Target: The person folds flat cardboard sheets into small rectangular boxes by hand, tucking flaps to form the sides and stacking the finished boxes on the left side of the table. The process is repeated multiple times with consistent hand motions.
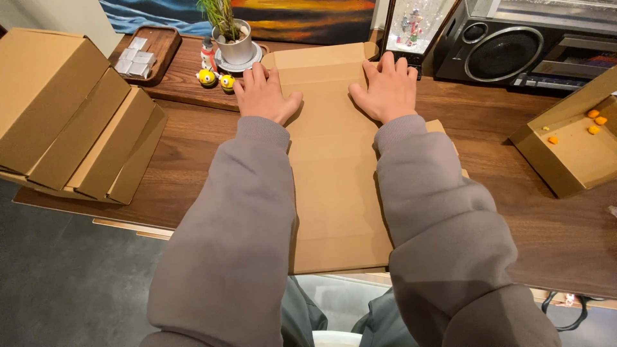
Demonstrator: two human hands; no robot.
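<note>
Left hand (262, 95), right hand (387, 88) lay spread flat, holding nothing, on flattened cardboard box (331, 180) toward 12 o'clock; likely light, stiff; grip side edges.

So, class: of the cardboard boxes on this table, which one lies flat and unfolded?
The flattened cardboard box under both hands, at the centre; the stacked boxes are closed and the open box holds small orange pieces.

Two hands, left (262, 95) and right (387, 88), on one flat cardboard sheet (334, 186). Two folded boxes (71, 122) at the left edge. One open box (572, 144) holding four orange bits (593, 122); two yellow balls (216, 80).
</note>
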